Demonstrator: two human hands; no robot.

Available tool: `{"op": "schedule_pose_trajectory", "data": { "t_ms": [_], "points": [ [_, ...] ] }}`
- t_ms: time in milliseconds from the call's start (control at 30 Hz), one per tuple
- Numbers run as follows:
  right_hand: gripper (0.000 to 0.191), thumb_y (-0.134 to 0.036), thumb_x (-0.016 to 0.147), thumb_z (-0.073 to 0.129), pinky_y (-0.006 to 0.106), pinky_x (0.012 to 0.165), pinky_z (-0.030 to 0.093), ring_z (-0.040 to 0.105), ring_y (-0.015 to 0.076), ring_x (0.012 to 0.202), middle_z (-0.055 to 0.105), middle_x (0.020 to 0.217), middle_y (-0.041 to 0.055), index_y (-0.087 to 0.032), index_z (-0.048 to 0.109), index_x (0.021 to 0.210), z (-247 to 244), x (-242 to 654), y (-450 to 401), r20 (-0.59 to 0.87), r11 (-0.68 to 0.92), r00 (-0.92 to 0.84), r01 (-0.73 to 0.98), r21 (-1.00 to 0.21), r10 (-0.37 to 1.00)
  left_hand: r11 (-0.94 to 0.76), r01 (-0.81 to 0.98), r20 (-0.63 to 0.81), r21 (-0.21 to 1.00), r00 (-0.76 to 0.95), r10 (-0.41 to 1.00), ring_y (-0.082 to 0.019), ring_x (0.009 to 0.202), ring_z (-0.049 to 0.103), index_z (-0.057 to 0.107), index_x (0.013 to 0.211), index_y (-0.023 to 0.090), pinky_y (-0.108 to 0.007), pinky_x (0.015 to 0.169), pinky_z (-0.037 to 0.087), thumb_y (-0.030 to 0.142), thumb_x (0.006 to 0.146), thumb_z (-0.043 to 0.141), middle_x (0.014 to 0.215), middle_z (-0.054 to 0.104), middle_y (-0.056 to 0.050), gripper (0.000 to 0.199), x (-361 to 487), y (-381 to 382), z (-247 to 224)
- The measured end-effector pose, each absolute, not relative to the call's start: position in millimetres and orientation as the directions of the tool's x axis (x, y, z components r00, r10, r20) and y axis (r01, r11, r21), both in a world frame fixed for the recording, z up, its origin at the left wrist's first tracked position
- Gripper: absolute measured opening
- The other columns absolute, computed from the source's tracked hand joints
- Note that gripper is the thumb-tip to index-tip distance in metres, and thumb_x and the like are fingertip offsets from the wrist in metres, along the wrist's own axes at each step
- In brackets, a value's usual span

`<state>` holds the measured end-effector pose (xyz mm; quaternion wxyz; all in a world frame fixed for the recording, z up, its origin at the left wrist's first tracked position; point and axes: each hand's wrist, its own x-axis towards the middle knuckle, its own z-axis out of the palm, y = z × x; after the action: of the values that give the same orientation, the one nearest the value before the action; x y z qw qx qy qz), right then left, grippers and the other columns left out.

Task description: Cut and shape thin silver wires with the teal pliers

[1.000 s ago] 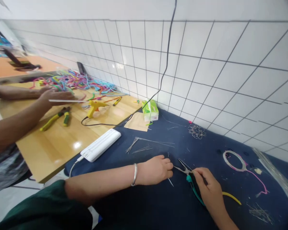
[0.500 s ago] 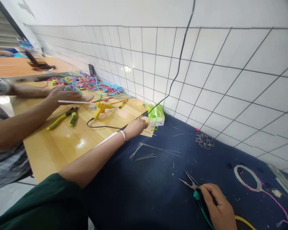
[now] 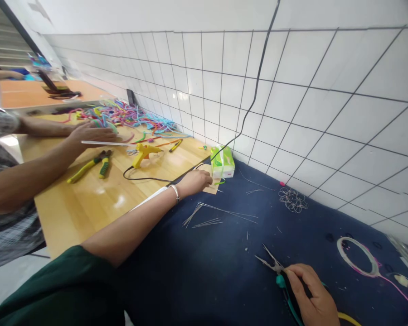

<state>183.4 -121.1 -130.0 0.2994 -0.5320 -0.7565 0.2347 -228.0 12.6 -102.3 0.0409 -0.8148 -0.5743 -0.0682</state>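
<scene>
My left hand (image 3: 197,181), with a bracelet at its wrist, reaches to a tan card (image 3: 211,186) beside the green tissue pack (image 3: 222,163). Its fingertips are bent down over the card, and what they hold, if anything, is hidden. At the lower right my right hand (image 3: 311,294) is closed around long-nose pliers (image 3: 281,281) with teal handles, whose jaws are spread apart. Thin wires (image 3: 207,222) lie on the dark blue cloth (image 3: 197,262) between my hands. A coil of looped wire (image 3: 293,200) rests near the wall.
A yellow glue gun (image 3: 144,155), yellow-green pliers (image 3: 88,169) and a cutter (image 3: 175,145) lie on the wooden table (image 3: 71,213). Another person's hands (image 3: 91,134) are by colourful fuzzy stems (image 3: 139,118). A white ring (image 3: 357,256) lies at right; a black cable (image 3: 256,86) hangs down.
The view has shifted slightly, moving the wire coil and ring a little rightward in the picture. Both my hands keep nearly the same pose, and the pliers' jaws remain apart.
</scene>
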Motion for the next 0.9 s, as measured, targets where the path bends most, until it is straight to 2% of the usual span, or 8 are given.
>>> {"op": "schedule_pose_trajectory", "data": {
  "t_ms": [367,600,800,833,867,900],
  "points": [
    [0.022,-0.037,0.084,0.045,0.027,0.07,0.048,0.058,0.0196,0.082,0.061,0.086,0.0059,-0.022,0.06,0.08,-129,184,-122,0.216,0.343,-0.269,0.66,-0.668,0.939,-0.435,0.9,0.001,-0.016,0.435,0.901,-0.022,0.084,0.056,0.061,0.078,0.011,-0.031,0.077,0.037,0.018,0.075,0.053,0.084,0.062,-0.013,0.011,-216,37,-112],
    [0.021,-0.038,0.085,0.045,0.027,0.071,0.047,0.056,0.0191,0.082,0.059,0.087,0.0049,-0.022,0.059,0.083,-130,186,-122,0.177,0.324,-0.282,0.657,-0.681,0.943,-0.395,0.913,-0.008,0.102,0.397,0.918,-0.021,0.076,0.057,0.059,0.076,0.013,-0.029,0.069,0.039,0.018,0.071,0.054,0.078,0.062,-0.011,0.009,-216,41,-100],
    [0.019,-0.037,0.086,0.045,0.029,0.074,0.043,0.054,0.0195,0.085,0.057,0.087,0.0044,-0.023,0.057,0.084,-126,182,-123,0.129,0.278,-0.272,0.632,-0.723,0.954,-0.374,0.855,0.085,0.36,0.369,0.926,-0.012,0.07,0.056,0.053,0.09,0.015,-0.022,0.063,0.04,0.022,0.084,0.04,0.082,0.062,-0.005,0.016,-211,4,-77],
    [0.019,-0.037,0.086,0.045,0.029,0.075,0.043,0.053,0.0195,0.085,0.057,0.087,0.0043,-0.023,0.057,0.083,-125,181,-124,0.13,0.277,-0.271,0.623,-0.731,0.954,-0.376,0.814,0.102,0.443,0.371,0.923,-0.011,0.071,0.056,0.051,0.093,0.015,-0.021,0.063,0.041,0.023,0.087,0.036,0.083,0.062,-0.004,0.018,-205,-7,-78],
    [0.018,-0.036,0.086,0.045,0.03,0.075,0.042,0.053,0.0195,0.084,0.057,0.087,0.0042,-0.023,0.057,0.083,-123,180,-124,0.135,0.278,-0.269,0.615,-0.738,0.954,-0.344,0.652,0.134,0.675,0.351,0.927,-0.011,0.071,0.056,0.051,0.096,0.014,-0.022,0.064,0.042,0.024,0.087,0.038,0.083,0.062,-0.005,0.018,-197,-19,-81],
    [0.018,-0.035,0.086,0.046,0.03,0.076,0.042,0.053,0.0196,0.085,0.057,0.086,0.0043,-0.022,0.057,0.082,-122,179,-124,0.141,0.28,-0.267,0.608,-0.743,0.953,-0.28,0.462,0.141,0.841,0.314,0.939,-0.011,0.071,0.056,0.05,0.099,0.014,-0.023,0.064,0.043,0.027,0.087,0.042,0.082,0.062,-0.005,0.02,-188,-32,-86]
  ]
}}
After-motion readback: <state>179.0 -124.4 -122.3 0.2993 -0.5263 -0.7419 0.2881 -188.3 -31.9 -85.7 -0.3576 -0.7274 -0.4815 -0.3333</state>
